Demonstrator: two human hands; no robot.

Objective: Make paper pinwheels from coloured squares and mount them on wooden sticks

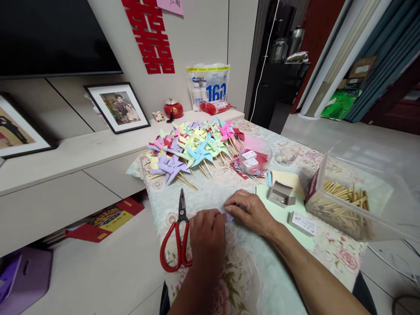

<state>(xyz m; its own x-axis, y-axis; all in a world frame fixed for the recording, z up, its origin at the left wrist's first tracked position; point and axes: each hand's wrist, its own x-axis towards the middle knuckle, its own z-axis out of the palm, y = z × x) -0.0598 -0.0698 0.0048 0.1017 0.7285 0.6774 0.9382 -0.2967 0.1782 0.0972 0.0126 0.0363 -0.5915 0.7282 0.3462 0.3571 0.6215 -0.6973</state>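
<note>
Low over the table, a small piece of light purple paper (229, 215) shows between my two hands, mostly covered by them. My left hand (208, 232) is closed, its fingers curled at the paper's left side. From the right, my right hand (251, 212) pinches the same paper, thumb and fingers bent together. Red-handled scissors (180, 236) lie beside my left hand, blades pointing away from me. Beyond the hands rests a heap of paper pinwheels (197, 148) on wooden sticks, in purple, blue, green, yellow, pink and red.
Right of my hands, an opened small box (281, 194) and a closed white box (302, 223) sit on green paper sheets (262, 192). A clear bin (344, 218) holds many wooden sticks. Behind them stands a clear round dish (262, 164) with small boxes.
</note>
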